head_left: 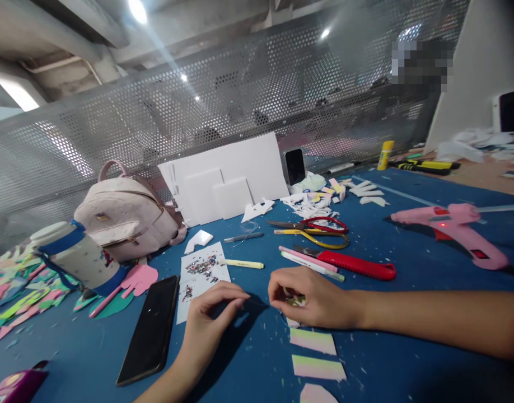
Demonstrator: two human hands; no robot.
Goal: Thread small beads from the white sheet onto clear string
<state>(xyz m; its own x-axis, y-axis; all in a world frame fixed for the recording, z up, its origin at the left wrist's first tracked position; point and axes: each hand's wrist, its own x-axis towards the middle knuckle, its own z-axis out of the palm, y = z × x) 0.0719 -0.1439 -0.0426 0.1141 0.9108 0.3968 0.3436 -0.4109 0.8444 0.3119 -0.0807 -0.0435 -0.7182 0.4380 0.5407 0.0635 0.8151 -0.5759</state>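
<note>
My left hand [215,313] is closed in a pinch above the blue tabletop, thumb against forefinger. From its fingertips a faint thin thread [259,304] runs toward my right hand [307,299]. That hand is curled, its fingertips pinching at the thread's other end. A greenish-white piece [297,300] shows partly inside its palm; its kind is hidden. Below the right hand lie several pastel pink-and-yellow strips [313,341] in a column. Beside my left hand is a white sheet [185,305] with small dark sequin-like bits scattered on it.
A black phone [150,330], a tumbler [78,257] and a pink backpack [122,215] stand or lie left. Red-handled scissors [324,226], a red cutter [358,264] and a pink glue gun [454,229] lie right. White boards [257,168] lean behind, near paper scraps [309,204].
</note>
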